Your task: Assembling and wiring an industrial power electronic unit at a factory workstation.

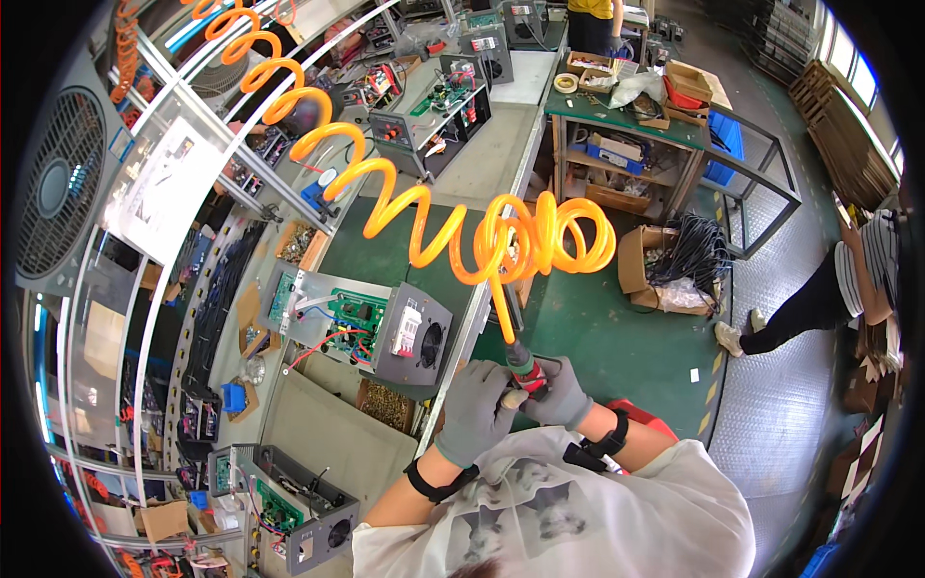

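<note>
Both my hands wear grey gloves and meet in front of my chest, closed around a red and dark green air screwdriver (pixel 523 368). My left hand (pixel 474 412) grips it from the left, thumb towards the tool. From the other side my right hand (pixel 563 393) wraps its body; the tool's lower end is hidden by the fingers. An orange coiled air hose (pixel 424 226) runs from the screwdriver's top up to the upper left. Left of my hands, on the workbench, sits an opened grey device housing (pixel 416 337) with a fan grille, a green circuit board (pixel 355 313) and red wires.
More opened housings stand along the bench, one near (pixel 318 525) and one far (pixel 424 135). A box of small brass-coloured parts (pixel 385 405) lies beside the middle one. A carton of black cables (pixel 674 265) rests on the floor. Another person (pixel 829 289) is at the right.
</note>
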`<state>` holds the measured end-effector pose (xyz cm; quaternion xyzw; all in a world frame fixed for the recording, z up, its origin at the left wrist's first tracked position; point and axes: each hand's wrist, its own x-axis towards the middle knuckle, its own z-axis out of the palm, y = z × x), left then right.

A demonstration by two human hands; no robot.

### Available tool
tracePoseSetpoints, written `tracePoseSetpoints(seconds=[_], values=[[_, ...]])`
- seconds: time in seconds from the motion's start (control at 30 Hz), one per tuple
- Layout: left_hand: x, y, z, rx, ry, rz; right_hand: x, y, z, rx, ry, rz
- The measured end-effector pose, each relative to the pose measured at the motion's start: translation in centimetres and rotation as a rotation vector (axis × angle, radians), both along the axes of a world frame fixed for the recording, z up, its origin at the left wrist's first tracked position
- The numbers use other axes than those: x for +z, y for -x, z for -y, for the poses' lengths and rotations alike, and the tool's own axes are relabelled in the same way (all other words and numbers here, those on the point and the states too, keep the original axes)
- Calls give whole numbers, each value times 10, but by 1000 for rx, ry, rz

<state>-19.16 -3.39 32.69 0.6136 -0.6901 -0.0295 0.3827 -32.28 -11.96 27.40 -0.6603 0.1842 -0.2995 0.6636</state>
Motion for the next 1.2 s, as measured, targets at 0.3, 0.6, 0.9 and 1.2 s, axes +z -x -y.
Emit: tracePoseSetpoints(seconds=[0.3,0.6,0.9,1.2], values=[[-5,9,9,18,-25,58,-3,16,12,15,106,-100],[6,50,22,-111,-148,-361,-8,41,7,-11,205,-97],[-20,53,24,-185,-225,-449,-9,64,16,-70,281,-177],[-52,29,44,156,-129,-853,-42,68,40,-282,395,-309]])
